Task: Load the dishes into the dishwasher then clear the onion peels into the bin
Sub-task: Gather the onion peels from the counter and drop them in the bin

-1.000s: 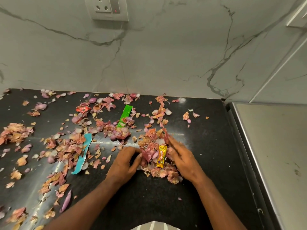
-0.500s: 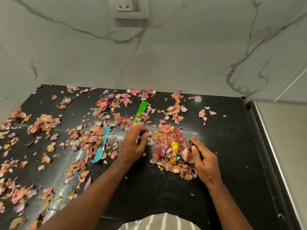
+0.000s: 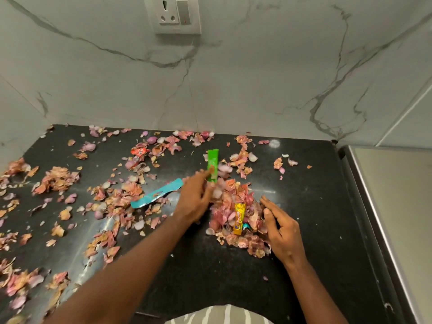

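writing: none readable on yellow wrapper (image 3: 239, 218) | onion peel pile (image 3: 236, 206) mid-countertop (image 3: 210, 265), wrapper lying on it | left hand (image 3: 196, 199) blurred at pile's left edge, fingers extended, released | right hand (image 3: 280, 228) flat against pile's right edge, grasping nothing

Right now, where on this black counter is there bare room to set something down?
Bare counter lies right of the right hand, up to the steel edge. Another bare patch sits at the near edge between both forearms. Crowded: the peel pile between the hands, and scattered peels across the left side beyond the left hand.
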`<act>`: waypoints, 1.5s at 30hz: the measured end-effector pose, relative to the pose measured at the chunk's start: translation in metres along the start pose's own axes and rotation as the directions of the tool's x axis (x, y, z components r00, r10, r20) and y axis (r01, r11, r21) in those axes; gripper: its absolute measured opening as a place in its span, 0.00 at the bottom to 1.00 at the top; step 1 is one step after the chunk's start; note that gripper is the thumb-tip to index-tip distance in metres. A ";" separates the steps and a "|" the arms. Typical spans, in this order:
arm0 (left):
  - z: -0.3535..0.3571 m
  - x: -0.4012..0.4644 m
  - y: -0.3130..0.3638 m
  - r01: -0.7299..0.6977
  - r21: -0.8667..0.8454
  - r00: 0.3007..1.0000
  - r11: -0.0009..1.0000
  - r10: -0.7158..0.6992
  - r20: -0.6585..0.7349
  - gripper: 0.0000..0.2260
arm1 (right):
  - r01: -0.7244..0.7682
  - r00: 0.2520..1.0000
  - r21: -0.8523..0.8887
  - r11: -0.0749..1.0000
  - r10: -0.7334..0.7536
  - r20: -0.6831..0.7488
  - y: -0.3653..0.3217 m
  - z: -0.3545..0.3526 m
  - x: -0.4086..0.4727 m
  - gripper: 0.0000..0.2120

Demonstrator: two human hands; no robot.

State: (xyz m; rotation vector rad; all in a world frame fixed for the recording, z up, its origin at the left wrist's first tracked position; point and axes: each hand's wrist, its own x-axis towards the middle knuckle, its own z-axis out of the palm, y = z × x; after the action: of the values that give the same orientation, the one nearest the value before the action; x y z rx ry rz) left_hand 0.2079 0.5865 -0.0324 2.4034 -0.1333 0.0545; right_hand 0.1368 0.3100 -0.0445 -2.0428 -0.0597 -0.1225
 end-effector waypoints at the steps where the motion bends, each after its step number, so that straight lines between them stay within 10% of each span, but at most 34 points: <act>1: 0.001 -0.008 0.011 -0.020 -0.063 0.999 0.998 0.023 0.045 0.19 | -0.002 1.000 0.007 1.000 0.002 -0.001 0.000 0.001 0.000 0.17; 4: -0.001 -0.019 0.027 -0.033 -0.204 0.989 0.978 0.061 0.134 0.20 | 0.006 1.000 0.018 1.000 -0.006 0.001 -0.001 0.002 0.003 0.18; 8: -0.018 -0.022 0.028 -0.143 -0.268 0.987 0.953 0.117 -0.110 0.16 | 0.011 1.000 0.032 0.999 -0.011 0.005 -0.001 0.001 0.003 0.18; 13: -0.036 -0.006 -0.010 0.167 0.161 0.985 0.973 -0.158 -0.066 0.27 | 0.022 1.000 0.020 1.000 -0.022 0.001 0.004 0.000 0.003 0.16; 15: -0.031 -0.009 -0.012 0.077 0.307 0.993 0.949 -0.102 0.065 0.30 | 0.019 1.000 0.021 1.000 -0.019 0.002 0.005 0.000 0.003 0.16; 19: -0.005 -0.038 0.024 -0.050 0.022 0.926 0.998 0.039 0.377 0.27 | 0.026 1.000 0.025 0.999 -0.026 -0.006 0.004 0.002 0.004 0.19; 23: 0.006 -0.043 0.039 0.043 -0.384 0.979 0.922 0.037 0.199 0.20 | 0.027 1.000 0.031 0.999 -0.027 -0.013 0.004 0.004 0.005 0.18; 31: -0.031 -0.015 -0.018 0.169 -0.418 0.974 0.893 -0.216 -0.067 0.12 | 0.020 1.000 0.039 0.999 -0.020 -0.011 0.004 0.001 0.003 0.17; 36: -0.062 -0.001 -0.069 0.239 -0.061 0.943 0.969 -0.246 -0.226 0.18 | 0.012 1.000 0.045 0.999 -0.012 -0.003 0.003 0.004 0.004 0.17; 40: -0.049 0.000 -0.075 0.293 0.448 0.946 0.844 -0.324 -0.010 0.34 | 0.004 1.000 0.035 0.999 -0.004 0.002 0.005 0.003 0.005 0.17; 45: -0.016 -0.010 -0.032 0.084 0.532 0.951 0.843 -0.227 0.209 0.39 | 0.013 1.000 0.021 1.000 -0.013 -0.002 0.011 0.007 0.005 0.18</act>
State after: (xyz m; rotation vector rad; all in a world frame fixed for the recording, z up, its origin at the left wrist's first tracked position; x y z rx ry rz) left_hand 0.2011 0.6211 -0.0427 2.9475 -0.0442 -0.3568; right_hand 0.1437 0.3112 -0.0565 -2.0218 -0.0730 -0.1318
